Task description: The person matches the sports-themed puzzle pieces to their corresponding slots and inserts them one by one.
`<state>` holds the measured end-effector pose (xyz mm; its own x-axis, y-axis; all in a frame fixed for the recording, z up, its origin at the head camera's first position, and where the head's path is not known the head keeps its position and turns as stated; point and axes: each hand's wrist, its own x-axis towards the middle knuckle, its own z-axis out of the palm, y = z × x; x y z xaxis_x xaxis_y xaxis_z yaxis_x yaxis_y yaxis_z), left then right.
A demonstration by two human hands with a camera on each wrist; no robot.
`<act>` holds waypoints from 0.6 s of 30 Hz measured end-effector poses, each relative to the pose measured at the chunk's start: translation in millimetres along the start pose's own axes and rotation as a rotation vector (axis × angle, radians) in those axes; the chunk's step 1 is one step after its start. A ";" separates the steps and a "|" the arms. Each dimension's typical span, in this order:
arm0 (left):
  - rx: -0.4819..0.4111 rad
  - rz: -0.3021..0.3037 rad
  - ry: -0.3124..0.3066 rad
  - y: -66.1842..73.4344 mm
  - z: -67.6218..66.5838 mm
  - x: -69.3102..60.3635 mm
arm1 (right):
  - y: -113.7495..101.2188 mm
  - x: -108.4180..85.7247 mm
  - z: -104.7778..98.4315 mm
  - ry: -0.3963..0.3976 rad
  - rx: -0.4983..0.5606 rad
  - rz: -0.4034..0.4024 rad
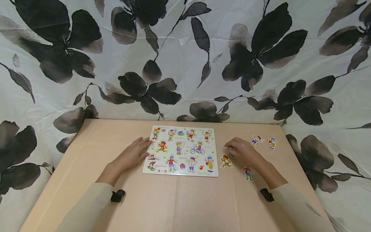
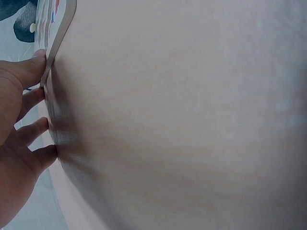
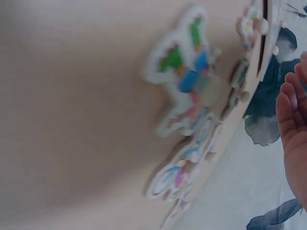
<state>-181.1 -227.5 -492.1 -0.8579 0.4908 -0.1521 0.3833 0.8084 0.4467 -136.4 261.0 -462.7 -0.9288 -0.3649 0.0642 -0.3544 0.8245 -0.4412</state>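
A white puzzle board [image 1: 182, 151] printed with children doing sports lies flat on the table. At its left edge rests my left hand [image 1: 131, 154]. In the left wrist view, the thumb [image 2: 33, 69] touches the board's edge and the spread fingers touch down beside it. To the right of the board, my right hand [image 1: 243, 151] hovers low over loose puzzle pieces, partly hiding some. The right wrist view shows its fingers loosely bent, holding nothing visible. A knobbed green-shoed piece [image 3: 187, 72] and a bicycle piece [image 3: 180, 165] lie near it.
A running-figure piece [image 1: 226, 161] lies beside the board, with another figure piece [image 1: 248, 173] nearer me. Two more pieces, a tilted figure [image 1: 256, 140] and an upright figure [image 1: 272, 143], lie beyond the right hand. A floral cloth [image 1: 185, 64] hangs behind the table [image 1: 185, 203].
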 end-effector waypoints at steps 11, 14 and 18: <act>-0.001 0.003 -0.007 2.2 -0.5 0.6 | 10.1 -23.9 15.5 -0.080 -0.035 -0.141; 0.005 0.002 -0.001 1.4 -0.3 0.7 | 12.5 -25.1 20.1 -0.080 -0.045 -0.152; 0.007 -0.002 0.003 0.7 -0.5 -0.4 | 14.1 -24.6 25.7 -0.087 -0.035 -0.149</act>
<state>-180.7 -227.3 -491.3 -0.8599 0.4879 -0.1504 0.3837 0.8119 0.4400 -115.8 270.5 -493.6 -0.8537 -0.5186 0.0480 -0.4919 0.7726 -0.4015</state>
